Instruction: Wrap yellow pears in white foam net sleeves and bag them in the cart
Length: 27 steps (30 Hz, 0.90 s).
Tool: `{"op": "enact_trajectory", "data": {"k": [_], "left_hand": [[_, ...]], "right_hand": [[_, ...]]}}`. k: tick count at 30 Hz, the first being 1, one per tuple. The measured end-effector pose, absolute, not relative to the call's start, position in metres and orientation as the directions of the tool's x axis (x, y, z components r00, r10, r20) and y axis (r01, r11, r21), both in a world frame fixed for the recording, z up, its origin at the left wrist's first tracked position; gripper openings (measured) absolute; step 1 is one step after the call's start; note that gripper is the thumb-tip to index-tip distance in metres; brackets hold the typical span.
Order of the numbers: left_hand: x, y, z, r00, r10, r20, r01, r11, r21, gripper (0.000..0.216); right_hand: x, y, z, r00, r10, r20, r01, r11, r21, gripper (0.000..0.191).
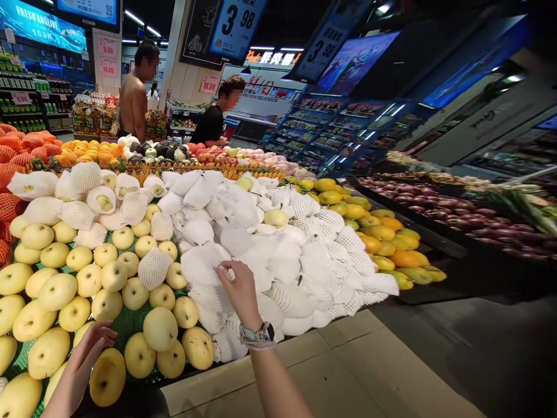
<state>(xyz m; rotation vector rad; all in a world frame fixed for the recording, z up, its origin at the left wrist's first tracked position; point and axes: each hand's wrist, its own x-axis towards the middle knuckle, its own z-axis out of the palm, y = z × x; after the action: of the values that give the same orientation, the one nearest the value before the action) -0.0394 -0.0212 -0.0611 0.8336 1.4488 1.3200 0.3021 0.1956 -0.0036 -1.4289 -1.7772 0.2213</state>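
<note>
My right hand (240, 290), with a watch (257, 334) on its wrist, reaches over the pile of white foam fruit nets (278, 261). Its thumb and fingers are pinched together on a white foam net (202, 262); whether fruit is inside that one cannot be seen. At lower left, my left hand (91, 348) hovers close over bare yellow pears (108, 377), fingers stretched and loosely bent, holding nothing. More bare pears (160, 328) lie on green matting (126, 325) between the hands. Foam-wrapped pears (102, 199) are heaped behind them.
Papayas (383, 238) border the foam pile on the right, with red onions (452, 215) on a stand beyond. Orange-netted fruit (8, 174) lies at far left. Two people (133, 96) stand behind the display. A beige ledge (304, 371) runs along the front.
</note>
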Motion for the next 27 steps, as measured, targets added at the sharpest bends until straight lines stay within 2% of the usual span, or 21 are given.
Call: {"op": "enact_trajectory", "data": {"k": [5, 8, 11, 14, 18, 20, 22, 24, 27], "left_hand": [[-0.034, -0.021, -0.059, -0.268, 0.948, -0.174, -0.126, 0.144, 0.981, 0.048], [-0.031, -0.021, -0.042, -0.29, 0.957, -0.025, -0.055, 0.01, 0.998, 0.044], [-0.025, -0.013, -0.016, -0.244, 0.964, 0.107, 0.082, -0.089, 0.993, 0.041], [-0.015, 0.001, -0.002, -0.251, 0.963, 0.094, 0.053, -0.084, 0.995, 0.034], [-0.007, 0.012, -0.009, -0.333, 0.943, 0.025, -0.229, -0.106, 0.968, 0.052], [-0.009, 0.009, -0.012, -0.335, 0.941, -0.05, -0.29, -0.053, 0.956, 0.058], [-0.015, 0.004, -0.011, -0.343, 0.933, -0.109, -0.323, -0.008, 0.946, 0.054], [-0.022, -0.002, -0.01, -0.328, 0.933, -0.147, -0.368, 0.017, 0.93, 0.047], [-0.031, -0.008, -0.009, -0.343, 0.915, -0.212, -0.478, 0.024, 0.878, 0.043]], "right_hand": [[0.258, 0.147, 0.012, 0.052, 0.831, 0.554, 0.619, 0.409, -0.671, 0.031], [0.226, 0.118, 0.021, -0.075, 0.833, 0.549, 0.45, 0.519, -0.727, 0.017], [0.199, 0.102, 0.023, -0.193, 0.837, 0.512, 0.334, 0.547, -0.768, 0.01], [0.185, 0.094, 0.015, -0.22, 0.871, 0.439, 0.291, 0.488, -0.823, 0.012], [0.185, 0.083, -0.012, -0.368, 0.88, 0.3, 0.255, 0.406, -0.878, 0.024], [0.189, 0.075, -0.029, -0.484, 0.848, 0.216, 0.218, 0.356, -0.909, 0.031], [0.192, 0.068, -0.043, -0.532, 0.826, 0.185, 0.156, 0.31, -0.938, 0.037], [0.192, 0.066, -0.049, -0.461, 0.853, 0.245, 0.055, 0.303, -0.951, 0.036], [0.185, 0.073, -0.044, -0.179, 0.929, 0.325, -0.072, 0.317, -0.946, 0.044]]}}
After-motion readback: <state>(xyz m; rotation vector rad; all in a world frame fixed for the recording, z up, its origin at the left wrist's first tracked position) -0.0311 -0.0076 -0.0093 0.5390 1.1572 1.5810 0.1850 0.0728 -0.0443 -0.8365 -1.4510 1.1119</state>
